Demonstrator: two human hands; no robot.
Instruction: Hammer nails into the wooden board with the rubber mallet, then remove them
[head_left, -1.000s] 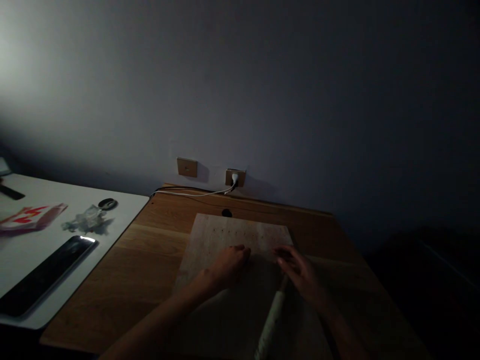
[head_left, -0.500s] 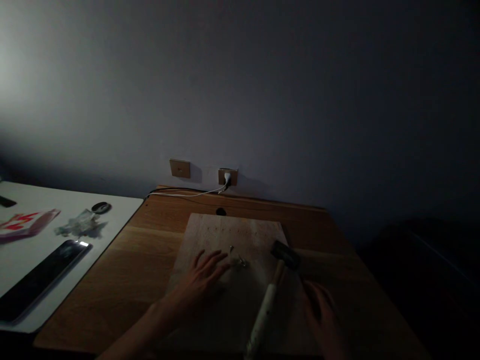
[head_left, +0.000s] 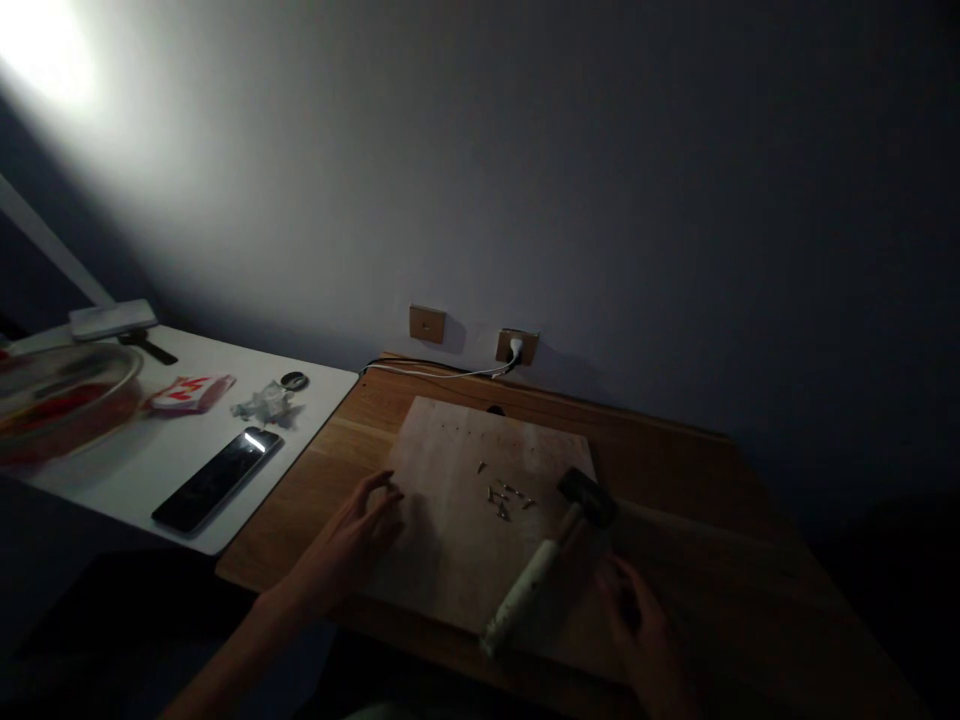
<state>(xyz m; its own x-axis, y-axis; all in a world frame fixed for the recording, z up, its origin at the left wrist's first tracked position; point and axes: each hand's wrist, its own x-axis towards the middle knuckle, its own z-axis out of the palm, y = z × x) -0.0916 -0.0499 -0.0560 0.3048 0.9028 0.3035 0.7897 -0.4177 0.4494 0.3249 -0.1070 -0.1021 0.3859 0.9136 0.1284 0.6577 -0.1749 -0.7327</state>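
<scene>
A pale wooden board (head_left: 442, 545) lies on the brown table, with a row of small dark marks near its far edge. Several small screws (head_left: 501, 497) are scattered over its middle. A mallet with a black head (head_left: 587, 497) and a worn whitish handle (head_left: 521, 597) rests slantwise on the right part of the board. My left hand (head_left: 358, 530) is at the board's left edge, fingers apart, holding nothing. Beside the board's right edge, my right hand (head_left: 637, 615) has loosely curved, parted fingers near the mallet head; whether it touches the board is too dark to tell.
On the white table (head_left: 330, 400) at left are a phone (head_left: 219, 480), a crumpled clear bag (head_left: 268, 403), a dark round object (head_left: 295, 381), a red-and-white packet (head_left: 192, 393) and a clear bowl (head_left: 82, 400). A plugged wall socket (head_left: 517, 347) stands behind the brown table (head_left: 697, 500).
Both hands have parted from the board's middle, left hand to the left, right hand to the right. The screws lie uncovered and more spread out. My view has swung left.
</scene>
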